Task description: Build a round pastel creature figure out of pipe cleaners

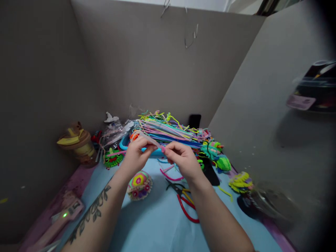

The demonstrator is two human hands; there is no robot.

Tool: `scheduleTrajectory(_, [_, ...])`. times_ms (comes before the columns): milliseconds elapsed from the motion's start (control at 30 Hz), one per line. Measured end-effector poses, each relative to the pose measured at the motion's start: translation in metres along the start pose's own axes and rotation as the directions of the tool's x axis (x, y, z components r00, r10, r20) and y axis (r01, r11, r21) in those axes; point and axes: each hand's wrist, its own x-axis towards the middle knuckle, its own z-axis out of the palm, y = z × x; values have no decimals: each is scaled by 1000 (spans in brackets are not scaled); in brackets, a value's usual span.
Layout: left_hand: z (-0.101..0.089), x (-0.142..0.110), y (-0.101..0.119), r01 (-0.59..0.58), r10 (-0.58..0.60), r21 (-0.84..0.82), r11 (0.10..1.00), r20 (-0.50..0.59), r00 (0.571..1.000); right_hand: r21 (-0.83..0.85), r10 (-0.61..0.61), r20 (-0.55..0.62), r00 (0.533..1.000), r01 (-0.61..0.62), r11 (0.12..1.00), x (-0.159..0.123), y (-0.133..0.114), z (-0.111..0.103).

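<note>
My left hand (136,154) and my right hand (181,157) are raised over the blue table mat (157,224), both closed on one pale pink pipe cleaner (153,141) that runs between their fingertips. The left hand pinches its upper left part, the right hand pinches its lower right end. Behind the hands a blue tray (124,141) holds a heap of coloured pipe cleaners (168,131). Below the left wrist lies a round multicoloured pipe-cleaner piece (140,184). Red-handled pliers (183,201) lie on the mat under my right wrist.
Grey partition walls close in the back and both sides. A yellow-brown lidded cup (77,143) stands at left. Green pipe-cleaner figures (215,154), a black phone (210,171) and a yellow coil (240,182) lie at right. A pink device with a green light (65,214) is at lower left.
</note>
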Motion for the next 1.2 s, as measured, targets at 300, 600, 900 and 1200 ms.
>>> scheduleTrajectory(300, [1, 1, 7, -27, 28, 59, 998, -17, 999, 67, -18, -52, 998, 22, 998, 3, 11, -2])
scheduleTrajectory(600, [6, -2, 16, 121, -121, 27, 992, -11, 993, -463, -400, -214, 891, 268, 845, 0, 10, 5])
scheduleTrajectory(900, [10, -1, 24, 342, -336, -179, 923, 62, 940, -674, -606, -125, 785, 381, 633, -1, 13, 6])
scheduleTrajectory(1200, [14, -2, 18, 448, -441, -280, 849, 94, 893, -750, -665, -89, 742, 389, 534, 0, 15, 4])
